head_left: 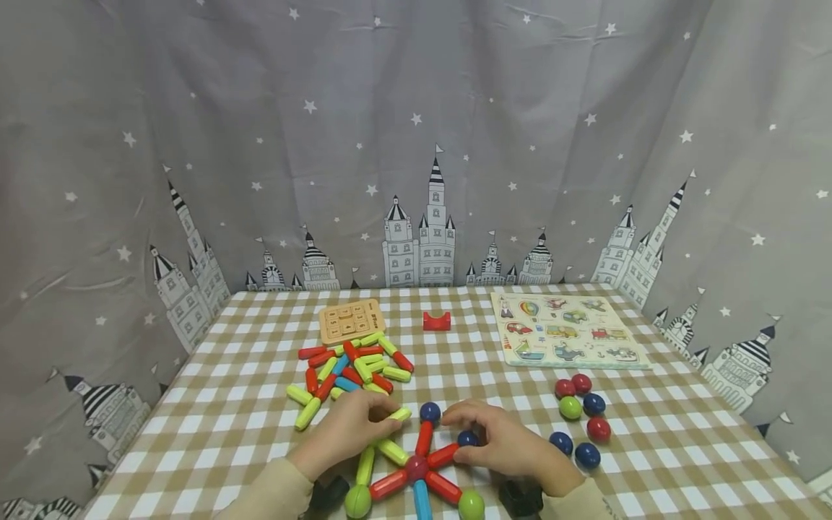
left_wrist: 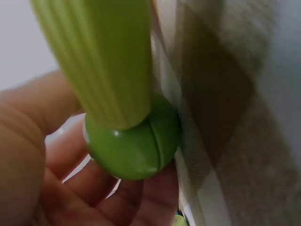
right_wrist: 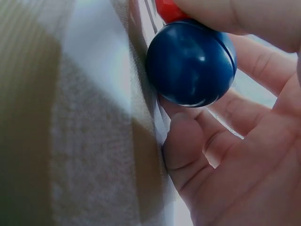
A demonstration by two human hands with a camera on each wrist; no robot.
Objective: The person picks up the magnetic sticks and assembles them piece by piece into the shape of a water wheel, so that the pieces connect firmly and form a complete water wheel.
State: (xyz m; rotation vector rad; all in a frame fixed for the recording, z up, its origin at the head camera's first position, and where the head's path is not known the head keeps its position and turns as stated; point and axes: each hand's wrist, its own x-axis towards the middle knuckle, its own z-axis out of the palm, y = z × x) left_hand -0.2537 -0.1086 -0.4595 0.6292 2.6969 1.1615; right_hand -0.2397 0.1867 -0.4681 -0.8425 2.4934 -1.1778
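Note:
My left hand [head_left: 347,426] pinches a yellow-green stick [head_left: 401,414] between thumb and index finger. It reaches over a spoked model with a dark red hub ball [head_left: 417,468] and red, blue and yellow-green sticks. Close to the left wrist, a green ball [left_wrist: 134,146] bears another yellow-green stick [left_wrist: 101,61]. My right hand [head_left: 503,440] curls thumb and fingers round a blue ball [right_wrist: 193,63] on the end of a red stick [right_wrist: 170,10]. Its index fingertip is near a second blue ball [head_left: 430,412] on the upper red stick [head_left: 424,438]. The model's upper-left corner is hidden behind my left hand.
A heap of loose sticks [head_left: 351,368] lies left of the model. Several loose balls [head_left: 570,407] are to the right. Farther back are a wooden number board [head_left: 352,322], a red notched block [head_left: 437,321] and a picture puzzle [head_left: 572,330]. Another green ball [head_left: 471,504] stands at the front.

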